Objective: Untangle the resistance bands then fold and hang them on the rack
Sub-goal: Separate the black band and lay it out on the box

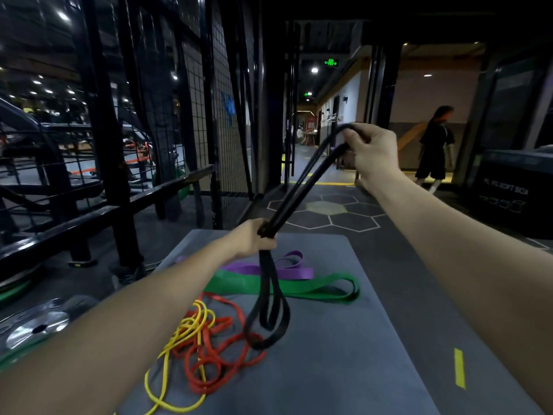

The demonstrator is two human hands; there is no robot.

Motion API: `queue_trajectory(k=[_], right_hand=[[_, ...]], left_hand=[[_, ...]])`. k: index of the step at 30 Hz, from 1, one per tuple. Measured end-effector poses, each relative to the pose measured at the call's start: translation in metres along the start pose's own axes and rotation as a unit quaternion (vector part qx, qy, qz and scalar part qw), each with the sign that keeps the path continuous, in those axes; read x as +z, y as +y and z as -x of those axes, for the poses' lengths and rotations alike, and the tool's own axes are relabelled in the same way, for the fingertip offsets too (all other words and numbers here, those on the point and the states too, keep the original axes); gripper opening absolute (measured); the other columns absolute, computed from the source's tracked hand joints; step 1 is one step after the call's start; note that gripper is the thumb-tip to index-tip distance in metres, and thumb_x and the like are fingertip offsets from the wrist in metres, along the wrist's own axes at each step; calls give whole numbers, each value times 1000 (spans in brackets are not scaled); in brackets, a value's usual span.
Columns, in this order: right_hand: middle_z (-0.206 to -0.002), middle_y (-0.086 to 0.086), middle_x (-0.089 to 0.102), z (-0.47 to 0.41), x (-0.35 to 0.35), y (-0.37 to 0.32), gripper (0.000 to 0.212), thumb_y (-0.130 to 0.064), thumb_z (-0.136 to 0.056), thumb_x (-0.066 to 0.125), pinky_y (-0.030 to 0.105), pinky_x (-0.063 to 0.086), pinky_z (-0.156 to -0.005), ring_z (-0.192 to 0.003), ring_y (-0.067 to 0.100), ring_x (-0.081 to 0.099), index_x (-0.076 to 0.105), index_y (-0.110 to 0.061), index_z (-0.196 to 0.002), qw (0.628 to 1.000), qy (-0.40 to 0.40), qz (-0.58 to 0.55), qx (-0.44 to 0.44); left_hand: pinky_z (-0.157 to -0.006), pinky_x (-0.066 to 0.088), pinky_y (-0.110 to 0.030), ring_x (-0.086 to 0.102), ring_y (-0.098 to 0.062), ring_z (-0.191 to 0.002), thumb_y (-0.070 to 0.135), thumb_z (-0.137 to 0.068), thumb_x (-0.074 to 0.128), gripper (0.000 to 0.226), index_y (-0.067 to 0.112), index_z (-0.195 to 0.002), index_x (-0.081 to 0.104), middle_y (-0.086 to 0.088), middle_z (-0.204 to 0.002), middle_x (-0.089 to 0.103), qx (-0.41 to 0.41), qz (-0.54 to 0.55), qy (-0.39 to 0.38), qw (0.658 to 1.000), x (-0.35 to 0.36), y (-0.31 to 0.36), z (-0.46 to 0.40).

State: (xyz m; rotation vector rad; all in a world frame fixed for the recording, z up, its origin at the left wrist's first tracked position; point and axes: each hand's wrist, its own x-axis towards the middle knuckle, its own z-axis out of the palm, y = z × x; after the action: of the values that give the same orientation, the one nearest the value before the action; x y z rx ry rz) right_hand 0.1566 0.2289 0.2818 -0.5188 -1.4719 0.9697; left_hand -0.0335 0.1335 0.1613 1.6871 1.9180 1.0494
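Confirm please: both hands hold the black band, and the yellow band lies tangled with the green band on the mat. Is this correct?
Not quite. In the head view the yellow band is tangled with the red band, not the green band, which lies apart. The rest stands: the left hand and right hand both hold the black band above the mat.

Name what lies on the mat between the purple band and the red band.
The green band, lying flat across the grey mat, as the head view shows.

Five resistance bands were counted: one black band (270, 301), one green band (317, 287), one purple band (287, 269), one red band (215, 354), one yellow band (179, 339). Two hands were seen.
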Motion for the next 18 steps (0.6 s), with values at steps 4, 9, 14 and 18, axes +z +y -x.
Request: queue_trajectory(k=[4, 9, 14, 18], right_hand=[[-79, -2, 59, 8, -33, 30, 13, -5, -93, 54, 17, 56, -63, -72, 11, 60, 63, -12, -100, 998, 61, 9, 31], [-80, 1, 55, 22, -70, 92, 18, -3, -91, 56, 30, 57, -68, -79, 18, 59, 60, -18, -100, 990, 118, 16, 80], [-86, 3, 60, 45, -101, 163, 23, -1, -92, 53, 35, 53, -83, -87, 21, 61, 66, -12, -107, 977, 155, 39, 138], [-109, 11, 68, 89, -114, 243, 25, -3, -90, 57, 37, 51, -94, -98, 22, 63, 69, -13, -110, 958, 142, 152, 199]], left_hand=[[-62, 38, -24, 50, -16, -76, 1, -82, 61, 18, 13, -91, 51, -4, -83, 54, 0, -127, -59, 990, 3, -17, -1], [-72, 37, -26, 53, -21, -94, 5, -81, 62, 36, 10, -115, 52, -11, -109, 58, -7, -308, -11, 951, -21, -28, -26], [-89, 44, -34, 52, -29, -113, 7, -84, 59, 43, 13, -125, 48, -12, -129, 49, -46, -429, -13, 902, -27, -85, -35], [-94, 38, -33, 51, -29, -116, 10, -87, 56, 36, 9, -122, 49, -12, -126, 50, -43, -462, -94, 881, 17, -137, -46]])
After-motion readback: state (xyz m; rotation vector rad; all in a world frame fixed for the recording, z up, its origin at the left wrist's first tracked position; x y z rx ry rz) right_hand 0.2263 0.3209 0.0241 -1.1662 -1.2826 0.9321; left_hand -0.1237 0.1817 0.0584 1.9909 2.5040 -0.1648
